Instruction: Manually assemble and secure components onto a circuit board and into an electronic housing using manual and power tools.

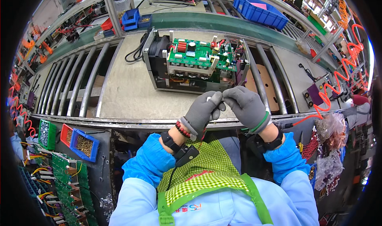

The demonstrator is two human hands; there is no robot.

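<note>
My left hand (203, 110) and my right hand (246, 106), both in grey gloves, meet in front of my chest and pinch a small white part (209, 98) between their fingertips. Just beyond them an open metal chassis (159, 73) rests on a grey board on the roller conveyor. A green circuit board (197, 55) with a red coil and wires sits on top of the chassis. A black cable (135, 53) runs out from its left side.
Steel rollers (75, 84) flank the board on both sides. Small red, green and blue bins (84, 145) of screws and a rack of green circuit boards (65, 182) sit at my lower left. Bags of small parts (332, 132) hang at right. A blue crate (259, 12) stands beyond.
</note>
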